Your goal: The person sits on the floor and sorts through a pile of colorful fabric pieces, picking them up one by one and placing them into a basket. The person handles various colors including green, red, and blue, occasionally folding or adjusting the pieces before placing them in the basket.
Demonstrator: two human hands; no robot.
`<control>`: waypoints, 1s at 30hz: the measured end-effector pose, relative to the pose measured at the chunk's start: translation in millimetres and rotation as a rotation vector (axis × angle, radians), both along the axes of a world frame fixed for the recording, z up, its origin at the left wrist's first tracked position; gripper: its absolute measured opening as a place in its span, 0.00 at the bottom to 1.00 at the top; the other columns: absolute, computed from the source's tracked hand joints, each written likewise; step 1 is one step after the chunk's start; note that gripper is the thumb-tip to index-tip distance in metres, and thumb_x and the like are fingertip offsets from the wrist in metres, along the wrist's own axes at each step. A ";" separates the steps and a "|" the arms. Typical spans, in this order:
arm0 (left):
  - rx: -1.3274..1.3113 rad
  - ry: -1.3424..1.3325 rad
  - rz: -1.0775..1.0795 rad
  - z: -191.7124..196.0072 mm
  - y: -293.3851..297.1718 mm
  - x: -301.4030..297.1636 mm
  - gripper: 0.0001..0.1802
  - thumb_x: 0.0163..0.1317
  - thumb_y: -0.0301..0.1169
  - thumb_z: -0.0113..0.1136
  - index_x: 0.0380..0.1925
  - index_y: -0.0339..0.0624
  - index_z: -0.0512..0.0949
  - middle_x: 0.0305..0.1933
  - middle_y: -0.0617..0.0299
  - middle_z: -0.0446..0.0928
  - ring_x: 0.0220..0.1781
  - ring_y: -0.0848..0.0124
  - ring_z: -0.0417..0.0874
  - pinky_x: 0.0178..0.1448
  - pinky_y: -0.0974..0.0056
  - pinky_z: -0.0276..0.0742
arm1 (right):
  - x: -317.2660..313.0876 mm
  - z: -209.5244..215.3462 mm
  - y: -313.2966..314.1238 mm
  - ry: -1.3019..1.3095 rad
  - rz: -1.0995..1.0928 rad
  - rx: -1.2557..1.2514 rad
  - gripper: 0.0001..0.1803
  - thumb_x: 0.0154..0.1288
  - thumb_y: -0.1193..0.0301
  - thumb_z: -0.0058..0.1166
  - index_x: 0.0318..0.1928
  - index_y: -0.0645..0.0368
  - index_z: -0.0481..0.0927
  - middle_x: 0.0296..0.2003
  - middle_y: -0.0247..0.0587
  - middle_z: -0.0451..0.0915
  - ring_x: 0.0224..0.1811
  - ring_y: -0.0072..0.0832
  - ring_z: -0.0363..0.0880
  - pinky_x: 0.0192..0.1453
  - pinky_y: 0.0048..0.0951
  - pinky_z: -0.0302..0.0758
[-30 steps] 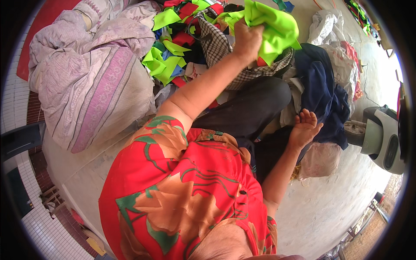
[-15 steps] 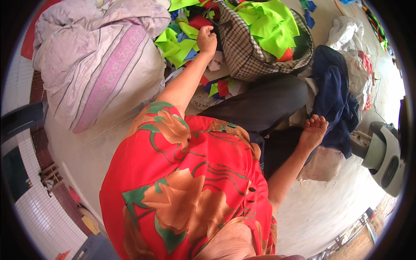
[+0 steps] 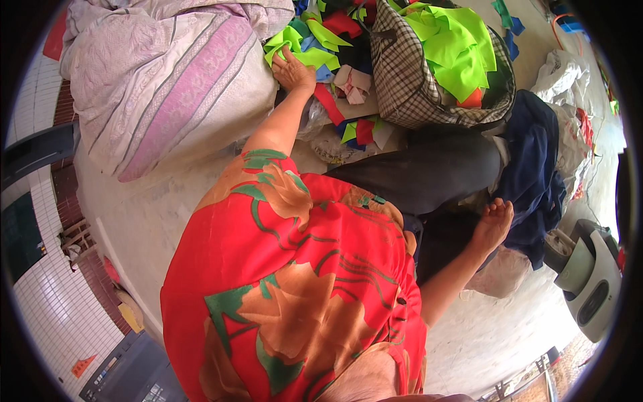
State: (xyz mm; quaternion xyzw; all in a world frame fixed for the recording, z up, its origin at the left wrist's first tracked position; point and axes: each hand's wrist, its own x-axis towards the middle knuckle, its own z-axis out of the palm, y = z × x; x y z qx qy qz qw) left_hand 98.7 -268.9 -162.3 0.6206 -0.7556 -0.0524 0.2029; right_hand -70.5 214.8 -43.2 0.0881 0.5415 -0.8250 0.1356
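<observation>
My left hand [image 3: 293,72] lies on the lime-green fabric scraps [image 3: 321,37] of a mixed pile, its fingers stretched over the cloth; no grip on a piece shows. Blue, red and pinkish scraps lie beside it. My right hand [image 3: 493,224] rests by my lap with loosely curled fingers and nothing visible in them. Just beyond it is a dark blue cloth [image 3: 529,167]. To the right of the pile stands a checked fabric bag [image 3: 405,80], open at the top, with lime-green pieces [image 3: 455,50] and an orange-red piece [image 3: 471,98] inside.
A large pale cloth bundle [image 3: 174,87] with a purple stripe fills the left side. White plastic bags [image 3: 562,74] lie at the far right. A white and grey machine [image 3: 593,281] stands at the right edge. My dark-trousered leg [image 3: 429,161] extends below the checked bag.
My left hand has come down and left from near the checked bag onto the lime-green scraps, its fingers now extended. My right hand stays by my lap. The whole view has shifted slightly.
</observation>
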 end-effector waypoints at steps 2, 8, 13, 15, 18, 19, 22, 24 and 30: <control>0.052 -0.137 0.017 12.1 -7.9 -3.9 0.51 0.33 0.36 0.76 0.59 0.53 0.55 0.62 0.50 0.55 0.58 0.52 0.65 0.52 0.46 0.69 | 1.3 3.3 -5.7 -0.034 -0.022 0.014 0.09 0.64 0.66 0.53 0.41 0.57 0.74 0.32 0.39 0.79 0.31 0.24 0.73 0.38 0.25 0.68; 0.421 -0.347 -0.360 -14.2 -35.7 -1.3 0.42 0.43 0.38 0.71 0.59 0.53 0.60 0.52 0.48 0.72 0.51 0.49 0.76 0.48 0.47 0.75 | 6.2 12.0 -12.7 -0.050 -0.034 0.028 0.07 0.65 0.67 0.52 0.39 0.55 0.74 0.31 0.38 0.79 0.29 0.22 0.73 0.34 0.21 0.67; 0.185 -0.008 -0.294 -30.0 -46.9 18.8 0.11 0.51 0.30 0.61 0.35 0.43 0.78 0.36 0.50 0.80 0.39 0.51 0.81 0.44 0.52 0.76 | 3.2 7.9 -13.0 -0.056 -0.011 0.048 0.07 0.65 0.67 0.52 0.39 0.55 0.74 0.31 0.37 0.79 0.29 0.21 0.73 0.34 0.20 0.67; 0.093 0.220 -0.305 -18.8 -47.3 14.7 0.09 0.51 0.29 0.61 0.33 0.40 0.78 0.34 0.50 0.80 0.38 0.51 0.80 0.41 0.53 0.75 | 3.3 7.1 -10.6 -0.053 -0.014 0.043 0.07 0.65 0.67 0.52 0.39 0.55 0.74 0.31 0.37 0.79 0.30 0.21 0.73 0.34 0.21 0.67; 0.216 0.571 -0.366 17.2 -42.1 1.7 0.10 0.54 0.29 0.61 0.35 0.38 0.76 0.32 0.55 0.80 0.35 0.60 0.81 0.39 0.59 0.73 | 4.0 6.9 -7.7 -0.041 -0.015 0.036 0.07 0.65 0.67 0.52 0.40 0.55 0.74 0.31 0.37 0.79 0.30 0.21 0.73 0.34 0.21 0.67; 0.327 0.745 -0.412 25.4 -39.0 -2.6 0.10 0.56 0.30 0.60 0.37 0.38 0.76 0.33 0.56 0.79 0.37 0.63 0.80 0.40 0.60 0.74 | 4.4 6.8 -7.3 -0.037 -0.014 0.039 0.07 0.65 0.67 0.52 0.40 0.55 0.74 0.31 0.37 0.79 0.30 0.21 0.72 0.34 0.21 0.67; 0.637 1.192 -0.530 62.1 -24.4 -12.6 0.11 0.61 0.31 0.57 0.42 0.39 0.73 0.40 0.61 0.77 0.42 0.69 0.79 0.44 0.62 0.75 | 5.0 8.5 -11.8 -0.028 -0.001 0.047 0.08 0.65 0.67 0.52 0.40 0.55 0.73 0.31 0.36 0.79 0.30 0.21 0.72 0.34 0.21 0.67; 0.829 1.390 -0.599 107.0 -4.6 -22.0 0.12 0.64 0.32 0.54 0.45 0.41 0.71 0.45 0.63 0.74 0.47 0.71 0.77 0.48 0.62 0.75 | 5.5 10.0 -13.7 -0.023 -0.001 0.055 0.08 0.65 0.67 0.52 0.40 0.55 0.72 0.31 0.36 0.78 0.30 0.20 0.72 0.34 0.21 0.67; 0.837 1.572 -0.925 187.3 37.1 -74.8 0.13 0.64 0.28 0.51 0.49 0.38 0.68 0.46 0.59 0.74 0.49 0.71 0.77 0.51 0.64 0.76 | 2.3 6.2 -17.6 -0.036 0.028 0.036 0.09 0.65 0.67 0.51 0.42 0.57 0.72 0.31 0.37 0.78 0.30 0.20 0.72 0.34 0.20 0.67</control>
